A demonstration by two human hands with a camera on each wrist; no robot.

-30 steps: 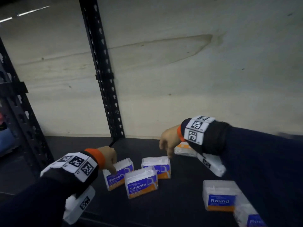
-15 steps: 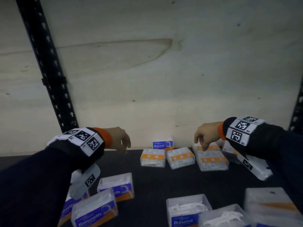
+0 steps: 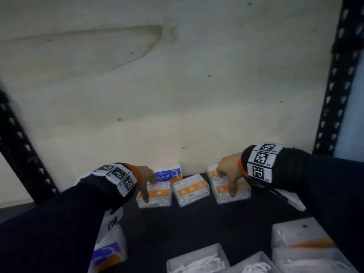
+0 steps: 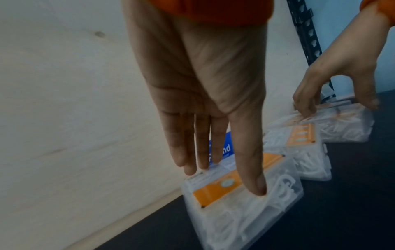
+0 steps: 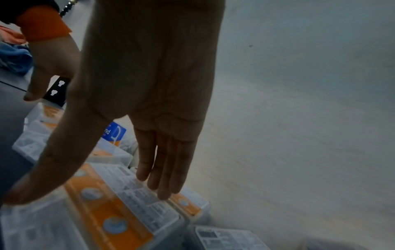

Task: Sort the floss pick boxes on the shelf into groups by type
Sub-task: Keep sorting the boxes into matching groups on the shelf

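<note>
Three clear floss pick boxes with orange labels lie in a row at the back of the dark shelf (image 3: 197, 223). My left hand (image 3: 149, 191) is over the left box (image 3: 159, 201): its thumb (image 4: 259, 189) touches the lid and its straight fingers (image 4: 190, 167) reach the far edge. My right hand (image 3: 226, 184) spans the right box (image 3: 241, 193), thumb at the near edge and straight fingers (image 5: 164, 192) at the far edge. The middle box (image 3: 191, 189) lies untouched. A blue "Round" box (image 3: 169, 174) stands upright behind the left box.
More boxes lie behind the right box (image 5: 188, 203) near the plywood back wall (image 3: 177, 95). Several clear boxes (image 3: 197, 259) lie at the shelf front, and a blue-and-orange one (image 3: 108, 251) at front left. Black uprights (image 3: 334, 85) stand at both sides.
Both hands have dropped from hovering onto the back row, the left onto the left box, the right onto the right box. The head view has closed in on that row.
</note>
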